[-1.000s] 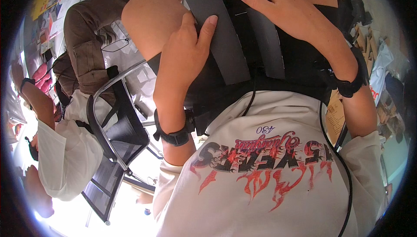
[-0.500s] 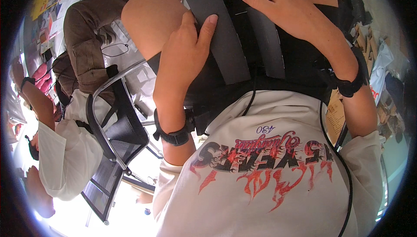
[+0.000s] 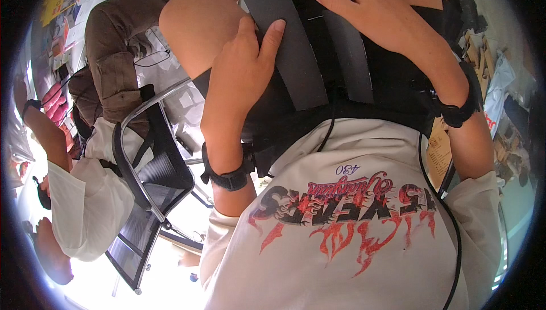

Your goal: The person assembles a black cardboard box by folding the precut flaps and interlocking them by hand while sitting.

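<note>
Two flat dark grey strips lie side by side on a black piece in my lap, the left strip (image 3: pixel 296 54) and the right strip (image 3: pixel 350 54). My left hand (image 3: pixel 242 77) grips the left strip's edge, thumb on top and fingers curled around the side. My right hand (image 3: pixel 387 17) lies flat with fingers spread across the top of the right strip. Both wrists carry black bands. My white printed shirt (image 3: pixel 352 242) fills the lower part of the view.
To the left, a person in a white top and brown trousers (image 3: pixel 108 65) sits on a black mesh chair (image 3: pixel 153 168). Cardboard scraps (image 3: pixel 483 54) lie on the floor at the right. A black cable (image 3: pixel 438 196) runs down over my shirt.
</note>
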Motion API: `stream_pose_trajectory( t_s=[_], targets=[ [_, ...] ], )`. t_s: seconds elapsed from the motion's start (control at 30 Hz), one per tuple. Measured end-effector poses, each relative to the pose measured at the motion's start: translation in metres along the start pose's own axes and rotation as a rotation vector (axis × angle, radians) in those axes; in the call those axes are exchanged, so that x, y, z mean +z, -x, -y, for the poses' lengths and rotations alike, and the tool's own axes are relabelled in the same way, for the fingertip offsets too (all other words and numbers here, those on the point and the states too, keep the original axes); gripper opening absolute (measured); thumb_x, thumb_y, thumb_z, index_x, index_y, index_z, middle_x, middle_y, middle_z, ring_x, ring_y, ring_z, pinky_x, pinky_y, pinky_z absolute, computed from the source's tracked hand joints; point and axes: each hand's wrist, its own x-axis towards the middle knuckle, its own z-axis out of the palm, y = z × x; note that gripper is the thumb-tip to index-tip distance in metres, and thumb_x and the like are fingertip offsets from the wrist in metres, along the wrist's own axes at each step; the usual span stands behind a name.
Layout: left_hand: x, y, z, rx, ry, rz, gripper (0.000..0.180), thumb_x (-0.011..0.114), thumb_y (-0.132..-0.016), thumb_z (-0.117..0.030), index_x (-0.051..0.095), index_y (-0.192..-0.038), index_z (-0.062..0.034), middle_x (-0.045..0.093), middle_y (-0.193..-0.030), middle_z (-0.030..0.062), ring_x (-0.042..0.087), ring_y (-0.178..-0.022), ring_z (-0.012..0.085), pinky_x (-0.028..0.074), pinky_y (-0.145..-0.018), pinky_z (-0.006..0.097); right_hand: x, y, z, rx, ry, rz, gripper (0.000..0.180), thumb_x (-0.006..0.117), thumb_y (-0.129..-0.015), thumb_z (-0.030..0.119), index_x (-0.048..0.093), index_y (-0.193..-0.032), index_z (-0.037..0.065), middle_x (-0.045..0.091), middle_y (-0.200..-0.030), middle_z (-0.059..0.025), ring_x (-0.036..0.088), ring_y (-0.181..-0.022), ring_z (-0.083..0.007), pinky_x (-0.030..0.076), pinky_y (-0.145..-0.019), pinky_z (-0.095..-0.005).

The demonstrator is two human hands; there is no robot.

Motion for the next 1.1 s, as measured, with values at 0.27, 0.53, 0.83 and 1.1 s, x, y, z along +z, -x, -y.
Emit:
stream_pose_trajectory(
  t_s=[0.27,0.53,0.83,1.1],
  targets=[
    [-0.001,0.0,-0.002,-0.021,-0.013,0.011,0.053,0.051,-0.102,-0.047,0.056,-0.097,0.0053,0.065,-0.08,0.033,0.064,-0.083,0.0522,0.05,-0.073,0.054,0.003,-0.004,-0.004,0.008,0.018,0.002,0.073,0.05,-0.099,0.051,0.051,-0.122,-0.018,0.059,-0.111,-0.0437,0.061,-0.106,-0.054,0.05,-0.092,-0.0507],
    [0.001,0.0,-0.001,-0.001,-0.002,0.006,0.053,0.051,-0.102,-0.047,0.055,-0.099,0.006,0.065,-0.083,0.0343,0.064,-0.085,0.0521,0.05,-0.074,0.055,0.011,-0.009,-0.01,0.026,0.054,-0.018,0.074,0.049,-0.099,0.052,0.05,-0.125,-0.018,0.059,-0.113,-0.0441,0.06,-0.107,-0.0544,0.05,-0.094,-0.0508],
    [0.001,0.001,-0.003,-0.009,-0.01,0.007,0.051,0.052,-0.102,-0.046,0.055,-0.099,0.0049,0.065,-0.083,0.0336,0.063,-0.085,0.0525,0.05,-0.075,0.055,0.012,-0.007,-0.013,-0.014,0.04,-0.046,0.073,0.05,-0.099,0.05,0.051,-0.124,-0.018,0.059,-0.111,-0.045,0.061,-0.106,-0.0545,0.05,-0.093,-0.0506],
    [0.0,0.002,-0.005,-0.031,-0.011,0.02,0.052,0.052,-0.101,-0.047,0.055,-0.101,0.0058,0.065,-0.084,0.0344,0.064,-0.087,0.0523,0.05,-0.076,0.054,0.004,-0.002,-0.006,0.011,0.052,-0.005,0.073,0.05,-0.099,0.05,0.051,-0.123,-0.019,0.06,-0.11,-0.0442,0.062,-0.105,-0.0539,0.051,-0.092,-0.0503]
  ],
)
